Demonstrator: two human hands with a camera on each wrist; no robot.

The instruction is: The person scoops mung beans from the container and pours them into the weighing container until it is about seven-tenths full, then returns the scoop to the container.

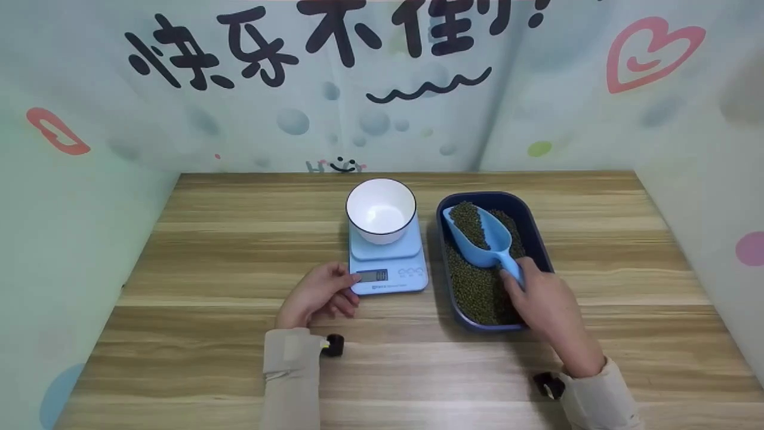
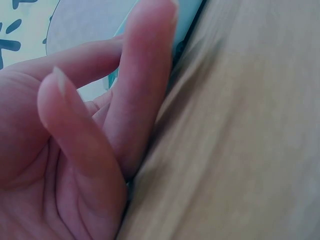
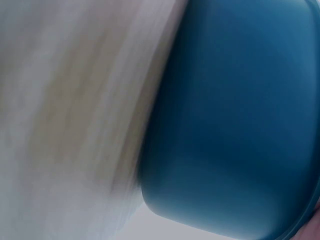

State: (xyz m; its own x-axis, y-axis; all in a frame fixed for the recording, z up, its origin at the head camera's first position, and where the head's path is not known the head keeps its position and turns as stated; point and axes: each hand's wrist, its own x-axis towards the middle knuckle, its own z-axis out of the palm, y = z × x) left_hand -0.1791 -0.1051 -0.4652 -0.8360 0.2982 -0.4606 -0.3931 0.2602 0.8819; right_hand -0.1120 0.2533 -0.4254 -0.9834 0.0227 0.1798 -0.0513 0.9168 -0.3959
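Observation:
A white bowl (image 1: pixel 381 209) with a dark rim stands on a light-blue digital kitchen scale (image 1: pixel 389 266). My left hand (image 1: pixel 319 292) grips the scale's front left corner, its thumb on top beside the display and the other fingers bent along the side. In the left wrist view, the fingers (image 2: pixel 145 75) of this hand reach to the scale's edge, low over the table. My right hand (image 1: pixel 546 304) holds the handle of a blue scoop (image 1: pixel 498 230). Mung beans (image 1: pixel 468 224) lie heaped in the scoop, which is over a dark blue tub (image 1: pixel 540 245) holding more beans.
Both the scale and the tub stand on a wood-grain table (image 1: pixel 239 239), side by side with a narrow gap. A printed curtain (image 1: pixel 239 131) hangs along the back edge. The tub's outer wall (image 3: pixel 235 115) fills much of the right wrist view.

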